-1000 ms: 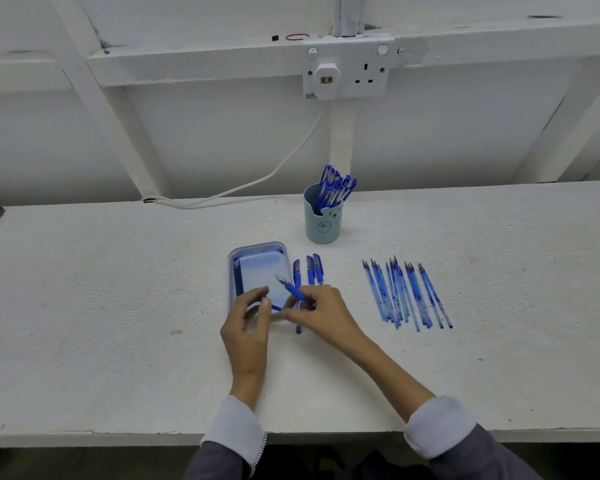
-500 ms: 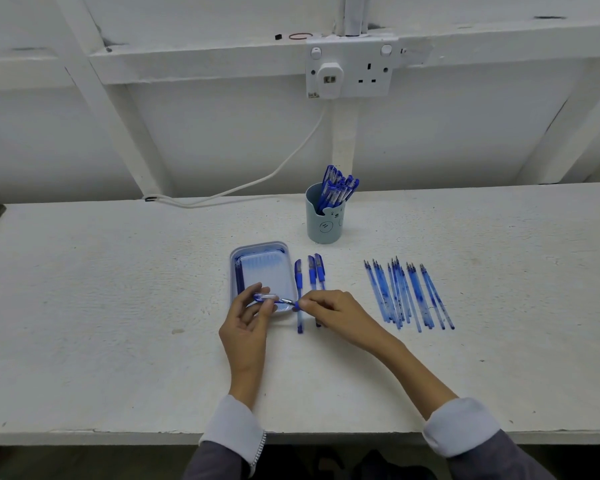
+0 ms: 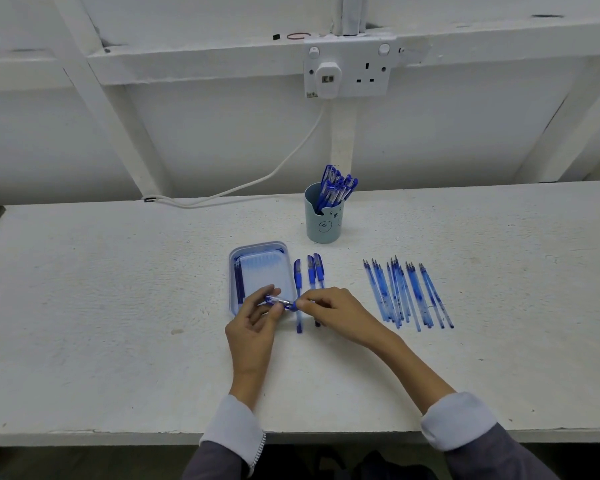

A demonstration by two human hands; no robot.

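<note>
Pen (image 3: 281,301) now level, was tilted a second ago; sits over the near edge of the tray (image 3: 257,247). Left hand (image 3: 253,327) pinches the barrel and right hand (image 3: 340,315) pinches the right end, same as half a second back. Refills (image 3: 406,296) and cup (image 3: 323,221) unmoved.

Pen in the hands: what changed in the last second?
The pen swung from slanted in the right hand to level; the left hand took its other end, so both pinch it. The tray, three loose pens, cup and refill row stayed put.
</note>
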